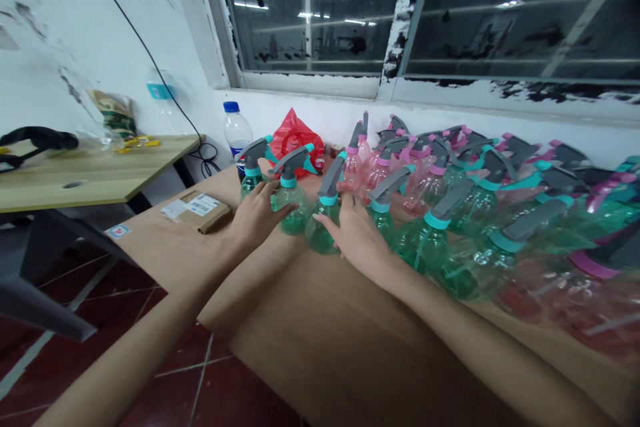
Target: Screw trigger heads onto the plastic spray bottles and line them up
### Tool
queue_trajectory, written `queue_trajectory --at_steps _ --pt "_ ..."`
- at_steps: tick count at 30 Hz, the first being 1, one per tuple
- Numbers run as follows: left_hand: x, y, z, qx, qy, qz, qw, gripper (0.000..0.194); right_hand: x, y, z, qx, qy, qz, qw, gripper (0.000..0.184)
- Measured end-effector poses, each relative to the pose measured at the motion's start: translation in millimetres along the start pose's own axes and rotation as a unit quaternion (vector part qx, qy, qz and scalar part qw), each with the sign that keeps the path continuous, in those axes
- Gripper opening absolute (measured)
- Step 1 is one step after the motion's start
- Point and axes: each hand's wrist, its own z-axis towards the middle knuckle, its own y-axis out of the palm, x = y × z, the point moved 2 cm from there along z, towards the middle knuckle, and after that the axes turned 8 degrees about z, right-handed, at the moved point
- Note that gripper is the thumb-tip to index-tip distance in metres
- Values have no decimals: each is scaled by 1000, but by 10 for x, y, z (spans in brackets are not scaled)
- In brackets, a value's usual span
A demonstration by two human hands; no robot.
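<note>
My left hand is at the left side of a green spray bottle, its thumb across the front and its fingertips partly hidden behind. Just to the right, my right hand grips another green spray bottle, thumb in front and fingers on its far right side. Both bottles stand upright on the brown tabletop, with grey and teal trigger heads. A further green spray bottle stands behind my left hand. Beside my right hand is one more green spray bottle.
Several green and pink spray bottles crowd the right side, including a large pink one close by. A flat cardboard box, a blue-capped bottle and a red plastic bag are at the left and back. A second table stands left, beyond a gap.
</note>
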Motion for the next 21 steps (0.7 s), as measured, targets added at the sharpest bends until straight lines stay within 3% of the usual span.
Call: queue_trajectory --at_steps 7,9,10,12,15,17,21 --pt "47 -151 -304 47 -34 -10 998 52 -205 -184 -325 -20 3 -18 1000 52" --pt "120 -239 -481 35 -40 -89 995 47 -243 -236 -465 -26 1 -39 999 50" --pt "183 -278 -571 3 -24 -147 989 45 -256 -264 -539 -28 3 -52 998 48" --pt "359 -350 -736 -90 19 -237 967 51 -274 -326 -688 -33 7 -72 997 44" --pt "694 -444 -889 -202 26 -266 942 75 -282 -446 -903 -45 12 -79 996 39" --pt "968 -510 -905 -207 54 -270 939 82 -275 -547 -1035 -52 18 -80 995 37" --pt "1524 -577 -858 -173 76 -315 930 65 -231 -784 -1276 -57 18 -79 995 37"
